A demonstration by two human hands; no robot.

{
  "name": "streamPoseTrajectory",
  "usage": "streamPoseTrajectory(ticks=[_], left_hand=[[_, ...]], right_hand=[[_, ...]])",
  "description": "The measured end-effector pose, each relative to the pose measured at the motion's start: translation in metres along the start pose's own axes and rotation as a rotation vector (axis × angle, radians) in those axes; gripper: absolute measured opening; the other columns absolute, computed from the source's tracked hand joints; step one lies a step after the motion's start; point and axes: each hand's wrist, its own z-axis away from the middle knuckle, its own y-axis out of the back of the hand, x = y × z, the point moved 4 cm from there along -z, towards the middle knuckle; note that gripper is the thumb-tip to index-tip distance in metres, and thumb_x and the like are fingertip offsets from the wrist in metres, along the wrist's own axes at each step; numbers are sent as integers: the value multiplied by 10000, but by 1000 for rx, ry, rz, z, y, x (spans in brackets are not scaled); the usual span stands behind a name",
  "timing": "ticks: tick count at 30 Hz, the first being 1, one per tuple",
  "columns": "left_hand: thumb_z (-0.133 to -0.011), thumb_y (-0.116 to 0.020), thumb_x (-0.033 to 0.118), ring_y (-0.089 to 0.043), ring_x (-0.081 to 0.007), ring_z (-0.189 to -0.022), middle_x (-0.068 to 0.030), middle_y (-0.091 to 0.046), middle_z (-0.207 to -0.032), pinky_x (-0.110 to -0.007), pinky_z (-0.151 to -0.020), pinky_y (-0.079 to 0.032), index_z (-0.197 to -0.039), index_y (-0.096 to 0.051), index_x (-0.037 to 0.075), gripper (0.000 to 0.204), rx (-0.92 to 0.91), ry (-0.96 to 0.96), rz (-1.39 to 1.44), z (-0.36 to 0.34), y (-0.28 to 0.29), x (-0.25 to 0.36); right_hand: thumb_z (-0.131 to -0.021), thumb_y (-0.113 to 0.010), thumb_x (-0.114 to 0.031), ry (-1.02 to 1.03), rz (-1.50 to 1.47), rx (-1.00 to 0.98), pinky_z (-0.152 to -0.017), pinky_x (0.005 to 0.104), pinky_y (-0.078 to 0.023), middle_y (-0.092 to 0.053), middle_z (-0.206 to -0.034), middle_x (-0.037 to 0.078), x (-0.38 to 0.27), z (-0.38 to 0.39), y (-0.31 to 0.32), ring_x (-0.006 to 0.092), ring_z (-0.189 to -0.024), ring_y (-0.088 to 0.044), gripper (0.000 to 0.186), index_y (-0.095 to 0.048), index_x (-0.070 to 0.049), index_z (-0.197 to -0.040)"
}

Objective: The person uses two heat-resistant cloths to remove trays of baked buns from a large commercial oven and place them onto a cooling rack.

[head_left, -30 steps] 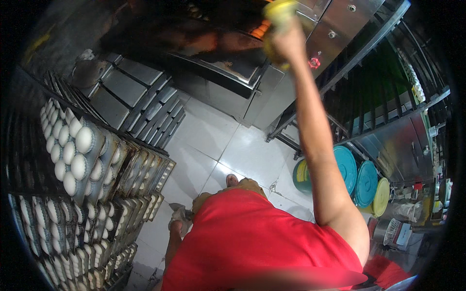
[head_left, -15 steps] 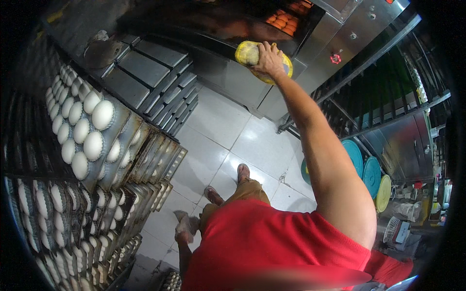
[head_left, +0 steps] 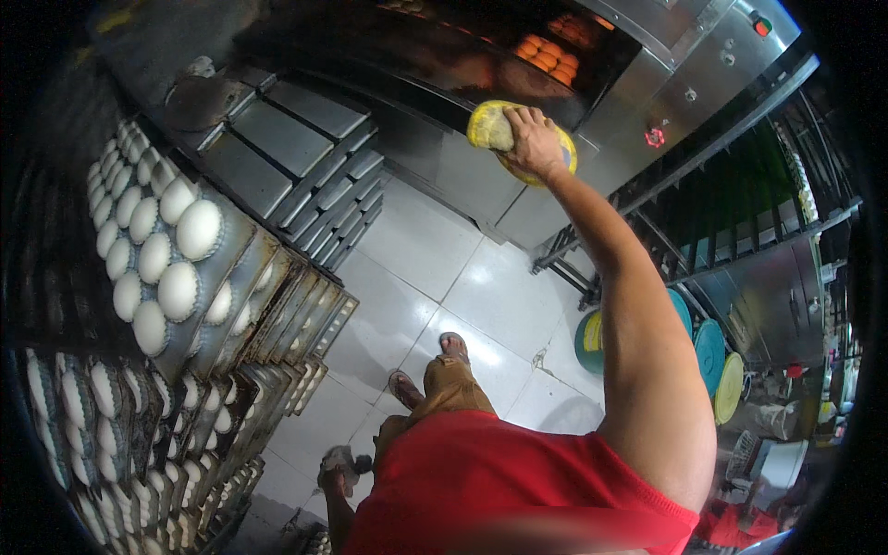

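- Right hand [head_left: 535, 141] is raised at arm's length, fingers closed around a yellow cloth pad [head_left: 504, 139] pressed against the steel front of the oven [head_left: 481, 180], just below its open, glowing chamber.
- Browned buns [head_left: 546, 54] sit inside the chamber, above and beyond the pad.
- Left hand [head_left: 335, 470] hangs low by the hip; whether it grips anything cannot be told.
- Risk: the pad covers only part of the palm; a bare fingertip sliding onto hot metal would likely burn.
- Risk: the forearm passes near the oven edge; a small lean inward could bring contact.
- Risk: racks of raw dough rounds [head_left: 176, 259] stand close on the left; a step back could jostle the trays.
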Motion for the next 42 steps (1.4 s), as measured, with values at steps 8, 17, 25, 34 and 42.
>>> streamPoseTrajectory(ticks=[8,17,25,34,42], left_hand=[[-808,-595,356,-647,-327,-881,-128,-677,-939,-458,-767,-504,-912,-694,122,274,41,-64,-20,-40,24,27],[-807,-594,354,-651,-329,-861,-127,-682,-916,-461,-754,-507,-890,-699,126,265,130,-138,-67,-26,10,21],[-809,-592,344,-644,-317,-874,-129,-675,-934,-458,-755,-499,-896,-693,125,256,119,-163,-120,0,-11,6],[-820,-589,346,-628,-313,-915,-121,-665,-980,-460,-766,-491,-944,-677,126,268,125,-45,157,-57,-16,30],[-831,-587,349,-614,-310,-952,-113,-656,-1020,-462,-775,-485,-986,-663,127,282,109,-163,628,-99,44,141]], right_hand=[[-708,-732,-398,13,56,-15,-919,474,-419,-549,-1219,85,4,6,1,305,-1168,-487,746,-435,-130,-1338],[-736,-714,-355,72,28,62,-931,442,-425,-569,-1184,65,0,6,0,280,-1152,-495,675,-467,-143,-1328],[-703,-740,-320,3,0,0,-971,432,-411,-535,-1224,77,-3,5,5,295,-1167,-476,743,-447,-135,-1361],[-688,-746,-359,-11,-9,44,-935,448,-415,-519,-1218,74,0,0,8,303,-1141,-478,736,-465,-187,-1346],[-697,-742,-321,30,20,29,-902,417,-433,-526,-1198,55,3,9,5,282,-1097,-492,701,-487,-195,-1337]])
